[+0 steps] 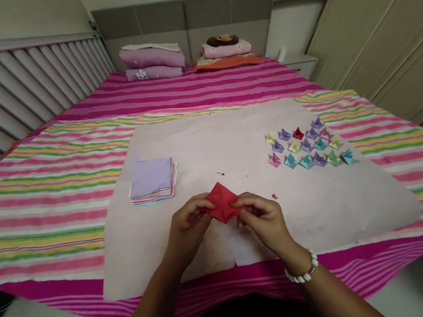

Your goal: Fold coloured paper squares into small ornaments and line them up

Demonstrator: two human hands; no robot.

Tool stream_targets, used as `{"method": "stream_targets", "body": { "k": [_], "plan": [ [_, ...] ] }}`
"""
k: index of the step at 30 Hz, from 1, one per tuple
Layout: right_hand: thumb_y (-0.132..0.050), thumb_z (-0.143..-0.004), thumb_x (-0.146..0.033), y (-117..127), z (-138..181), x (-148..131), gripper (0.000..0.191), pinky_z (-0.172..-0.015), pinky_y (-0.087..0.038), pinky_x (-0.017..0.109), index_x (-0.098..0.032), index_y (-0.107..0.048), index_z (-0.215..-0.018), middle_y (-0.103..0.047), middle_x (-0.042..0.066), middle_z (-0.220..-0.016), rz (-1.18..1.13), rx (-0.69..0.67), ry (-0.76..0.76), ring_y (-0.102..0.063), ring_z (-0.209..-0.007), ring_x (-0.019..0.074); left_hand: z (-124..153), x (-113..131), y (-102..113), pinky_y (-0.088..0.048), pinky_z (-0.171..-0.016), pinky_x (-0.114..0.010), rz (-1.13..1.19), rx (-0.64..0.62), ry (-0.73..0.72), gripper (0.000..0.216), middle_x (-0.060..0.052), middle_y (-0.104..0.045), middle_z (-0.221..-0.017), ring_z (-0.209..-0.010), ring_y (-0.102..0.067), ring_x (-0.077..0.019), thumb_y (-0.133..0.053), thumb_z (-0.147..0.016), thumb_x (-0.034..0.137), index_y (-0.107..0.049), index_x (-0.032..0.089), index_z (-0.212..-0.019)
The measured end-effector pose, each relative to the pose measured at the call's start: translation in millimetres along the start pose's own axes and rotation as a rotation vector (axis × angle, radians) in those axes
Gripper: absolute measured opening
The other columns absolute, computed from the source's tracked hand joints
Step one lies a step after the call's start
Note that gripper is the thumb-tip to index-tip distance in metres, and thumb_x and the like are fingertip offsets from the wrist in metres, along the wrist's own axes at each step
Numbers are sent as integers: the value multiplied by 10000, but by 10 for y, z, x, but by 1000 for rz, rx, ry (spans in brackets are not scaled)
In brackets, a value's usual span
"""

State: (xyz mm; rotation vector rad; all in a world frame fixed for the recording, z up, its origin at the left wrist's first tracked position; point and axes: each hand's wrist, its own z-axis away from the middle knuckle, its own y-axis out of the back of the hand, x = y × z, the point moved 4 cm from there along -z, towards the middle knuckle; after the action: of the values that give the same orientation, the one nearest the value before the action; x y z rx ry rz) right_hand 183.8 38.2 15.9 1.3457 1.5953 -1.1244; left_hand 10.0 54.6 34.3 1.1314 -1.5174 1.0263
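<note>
A red sheet of origami paper (223,203), folded into a diamond with a crease down its middle, is held up between both hands above the large pale paper. My left hand (192,221) pinches its left corner between thumb and fingers. On the opposite corner, my right hand (264,219) has the same kind of pinch; a bead bracelet circles that wrist. Just beyond the diamond lies a small red pin-like piece (220,173). A tiny dark red scrap (274,196) rests to the right of my right hand.
A stack of coloured paper squares (153,177) sits at the left of the pale sheet (207,132). Several small folded paper pieces (307,146) stand in rows at the right. Folded bedding (153,60) and a pillow pile (226,50) lie by the headboard; a railing (29,86) runs along the left.
</note>
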Motion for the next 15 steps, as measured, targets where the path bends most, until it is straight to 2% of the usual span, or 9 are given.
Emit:
{"method": "stream_targets", "body": {
  "k": [4, 7, 11, 13, 15],
  "plan": [
    [-632, -829, -201, -11, -1, 7, 94, -480, -512, 247, -225, -723, -831, -640, 25, -881, 11, -24, -3, -613, -520, 93, 4, 11, -7, -531, -791, -283, -38, -30, 12, 159, -38, -714, -990, -898, -659, -162, -642, -792, 157, -713, 222, -919],
    [-621, -827, -189, -16, -12, -16, 105, -484, -508, 240, -222, -714, -792, -624, 14, -847, 26, -10, -4, -613, -519, 91, 11, 12, 13, -515, -838, -316, -93, -65, -4, 164, -51, -704, -1027, -955, -639, -185, -601, -826, 193, -737, 227, -912],
    [-621, -817, -188, -23, -29, -60, 91, -518, -512, 248, -219, -704, -795, -627, 15, -809, 72, 15, -4, -608, -561, 107, 19, -75, 46, -512, -787, -309, -4, -104, 95, 232, -69, -688, -1068, -960, -627, -203, -564, -839, 243, -750, 228, -975],
    [-618, -817, -190, -34, -31, -70, 87, -536, -513, 257, -217, -699, -801, -630, 19, -798, 96, 13, -4, -602, -583, 117, 16, -101, 44, -515, -753, -311, 55, -78, 149, 260, -79, -705, -1027, -899, -637, -203, -555, -849, 320, -753, 217, -983],
    [-606, -815, -174, -49, -28, -79, 104, -559, -510, 266, -221, -699, -810, -633, 22, -802, 116, -1, 9, -601, -614, 128, 6, -92, 33, -515, -731, -302, 38, 7, 185, 247, -72, -731, -931, -830, -643, -190, -607, -823, 375, -767, 206, -905]
  ]
}}
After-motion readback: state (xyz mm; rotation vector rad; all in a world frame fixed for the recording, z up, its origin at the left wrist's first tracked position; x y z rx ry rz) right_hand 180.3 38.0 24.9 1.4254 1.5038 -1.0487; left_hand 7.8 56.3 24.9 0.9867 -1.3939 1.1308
